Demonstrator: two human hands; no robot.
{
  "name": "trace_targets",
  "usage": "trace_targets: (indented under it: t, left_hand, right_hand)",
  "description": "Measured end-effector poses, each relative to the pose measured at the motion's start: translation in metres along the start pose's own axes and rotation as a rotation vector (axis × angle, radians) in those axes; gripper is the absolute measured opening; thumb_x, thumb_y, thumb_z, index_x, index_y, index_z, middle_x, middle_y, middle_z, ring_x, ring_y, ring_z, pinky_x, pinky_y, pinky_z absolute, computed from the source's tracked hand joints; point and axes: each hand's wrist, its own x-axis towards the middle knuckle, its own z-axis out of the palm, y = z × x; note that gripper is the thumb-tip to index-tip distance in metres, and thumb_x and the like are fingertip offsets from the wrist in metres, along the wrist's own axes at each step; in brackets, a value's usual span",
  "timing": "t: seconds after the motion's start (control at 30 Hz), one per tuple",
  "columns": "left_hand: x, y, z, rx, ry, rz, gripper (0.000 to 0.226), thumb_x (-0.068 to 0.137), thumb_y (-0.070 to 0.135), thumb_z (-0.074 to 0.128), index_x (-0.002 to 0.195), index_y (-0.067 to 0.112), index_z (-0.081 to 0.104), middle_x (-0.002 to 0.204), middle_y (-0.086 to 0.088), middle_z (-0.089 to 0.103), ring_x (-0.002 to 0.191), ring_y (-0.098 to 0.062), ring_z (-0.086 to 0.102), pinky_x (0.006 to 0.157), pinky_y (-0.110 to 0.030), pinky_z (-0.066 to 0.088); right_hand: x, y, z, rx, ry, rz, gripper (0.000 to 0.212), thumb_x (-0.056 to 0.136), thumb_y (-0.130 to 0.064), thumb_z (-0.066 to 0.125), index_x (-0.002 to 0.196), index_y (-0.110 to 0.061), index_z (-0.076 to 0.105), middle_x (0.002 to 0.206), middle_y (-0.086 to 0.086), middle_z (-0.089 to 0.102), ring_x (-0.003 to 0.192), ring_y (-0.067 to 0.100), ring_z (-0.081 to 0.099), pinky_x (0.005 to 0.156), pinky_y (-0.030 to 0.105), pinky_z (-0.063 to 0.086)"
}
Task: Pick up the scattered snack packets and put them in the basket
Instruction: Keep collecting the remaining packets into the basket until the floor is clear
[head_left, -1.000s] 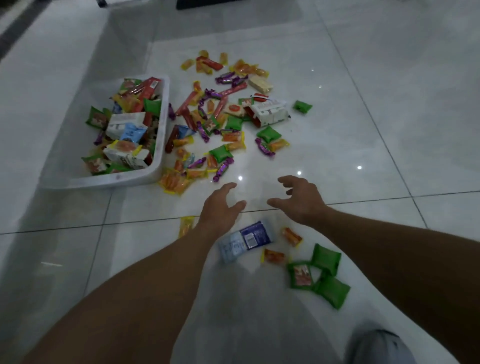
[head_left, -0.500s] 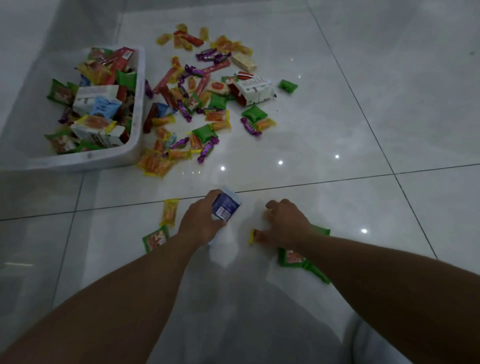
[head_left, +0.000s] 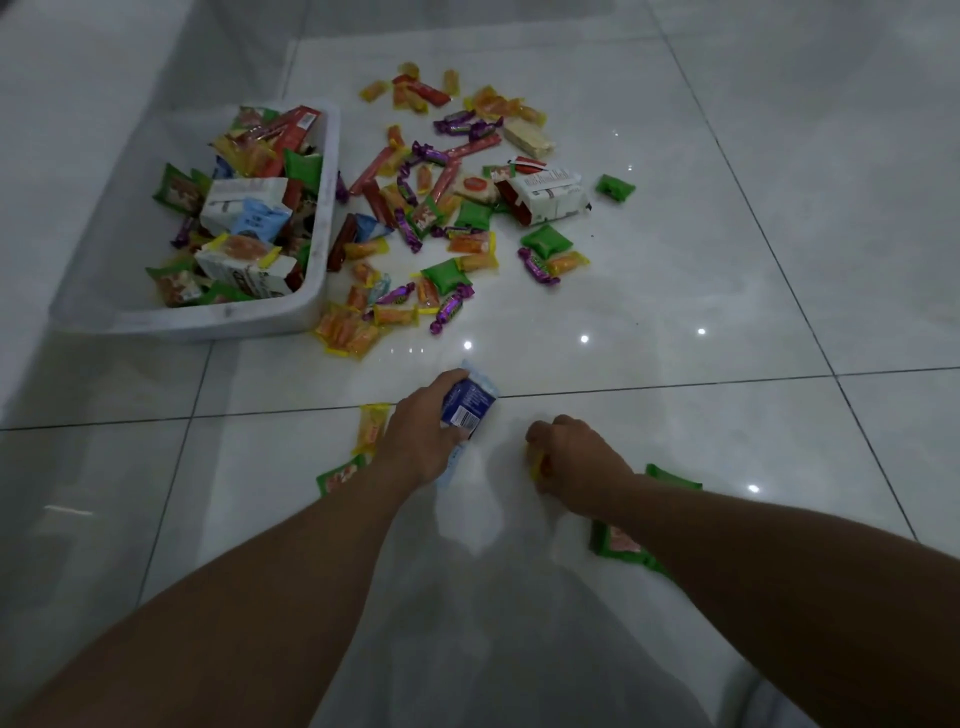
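A white basket (head_left: 234, 323) is set on the tiled floor (head_left: 753, 249), at the far left. It is partly filled with green packets, white cartons (head_left: 244, 200), red bars and orange-yellow sachets. Just beside its right wall, a loose pile of snack packets (head_left: 457, 218) is spread over the floor. Nearer, a blue packet (head_left: 469, 401) is grasped in the left grip (head_left: 423, 431), above the floor. A small orange-yellow sachet (head_left: 535, 464) is pinched in the clenched right grip (head_left: 576, 457). Green packets (head_left: 615, 540) are partly hidden by the right forearm.
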Motion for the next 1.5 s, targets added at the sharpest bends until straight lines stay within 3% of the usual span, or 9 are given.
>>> trace_targets:
  t: [0.13,0.4,0.53,0.77,1.0,1.17,1.33,1.43,1.5]
  left_hand:
    - [0.006,0.015,-0.010,-0.033,0.061,0.035,0.067,0.078,-0.002,0.072,0.137,0.019,0.046,0.116,-0.002,0.058,0.099,-0.015,0.057,0.082,-0.018,0.044]
    - [0.036,0.048,-0.054,-0.249,0.271,0.017,0.059,0.082,-0.001,0.068,0.131,0.025,0.050,0.112,0.000,0.058,0.097,-0.019,0.058,0.073,-0.030,0.051]
    - [0.045,0.062,-0.098,-0.334,0.364,-0.023,0.058,0.084,-0.004,0.066,0.131,0.026,0.050,0.110,-0.005,0.059,0.092,-0.017,0.060,0.066,-0.024,0.051]
    - [0.062,0.046,-0.188,-0.369,0.580,-0.048,0.052,0.081,-0.008,0.068,0.123,0.022,0.057,0.112,-0.008,0.063,0.095,-0.021,0.062,0.073,-0.032,0.052]
    - [0.055,-0.032,-0.261,-0.433,0.847,-0.277,0.055,0.082,-0.010,0.060,0.125,0.023,0.059,0.112,-0.008,0.065,0.094,-0.022,0.062,0.073,-0.032,0.053]
    - [0.047,-0.065,-0.275,-0.357,0.793,-0.331,0.053,0.088,0.000,0.061,0.135,0.023,0.052,0.137,-0.004,0.053,0.120,-0.022,0.052,0.090,-0.033,0.047]
    - [0.043,-0.070,-0.268,-0.254,0.777,-0.349,0.054,0.088,0.009,0.065,0.137,0.026,0.049,0.143,-0.005,0.046,0.123,-0.020,0.047,0.088,-0.026,0.043]
    - [0.039,-0.069,-0.262,-0.220,0.765,-0.367,0.054,0.088,0.015,0.065,0.138,0.027,0.048,0.148,-0.001,0.040,0.130,-0.019,0.041,0.103,-0.031,0.041]
    - [0.038,-0.069,-0.257,-0.211,0.745,-0.345,0.053,0.088,0.014,0.065,0.137,0.026,0.049,0.138,0.005,0.046,0.120,-0.013,0.045,0.096,-0.025,0.040]
  right_hand:
    - [0.012,-0.005,-0.024,0.227,0.156,0.111,0.049,0.077,-0.011,0.073,0.124,-0.013,0.058,0.117,0.013,0.060,0.107,0.028,0.056,0.087,0.029,0.044]
    - [0.059,-0.039,-0.096,0.719,0.473,0.172,0.061,0.063,-0.020,0.089,0.117,-0.015,0.062,0.104,0.004,0.064,0.076,0.010,0.060,0.065,0.015,0.051]
    - [0.083,-0.069,-0.122,0.829,0.524,0.098,0.060,0.061,-0.019,0.090,0.114,-0.016,0.061,0.102,0.003,0.063,0.082,0.013,0.063,0.079,0.035,0.058]
    - [0.127,-0.130,-0.132,0.914,0.510,-0.023,0.062,0.057,-0.023,0.092,0.112,-0.014,0.066,0.099,0.001,0.066,0.095,0.018,0.064,0.082,0.042,0.057]
    - [0.161,-0.193,-0.122,0.898,0.456,-0.133,0.060,0.057,-0.021,0.092,0.110,-0.011,0.065,0.102,0.004,0.067,0.095,0.016,0.063,0.085,0.038,0.056]
    - [0.184,-0.228,-0.114,0.844,0.433,-0.151,0.060,0.058,-0.028,0.092,0.109,-0.013,0.065,0.104,0.002,0.065,0.096,0.015,0.062,0.083,0.037,0.057]
    - [0.206,-0.254,-0.108,0.828,0.448,-0.159,0.052,0.064,-0.026,0.089,0.109,-0.012,0.065,0.101,0.002,0.066,0.094,0.017,0.063,0.084,0.040,0.056]
    - [0.215,-0.258,-0.106,0.786,0.481,-0.171,0.051,0.075,-0.025,0.081,0.119,-0.011,0.061,0.109,-0.004,0.060,0.098,0.011,0.056,0.088,0.028,0.050]
    - [0.217,-0.250,-0.104,0.745,0.484,-0.156,0.049,0.079,-0.023,0.078,0.122,-0.010,0.060,0.109,-0.005,0.057,0.101,0.010,0.054,0.089,0.027,0.047]
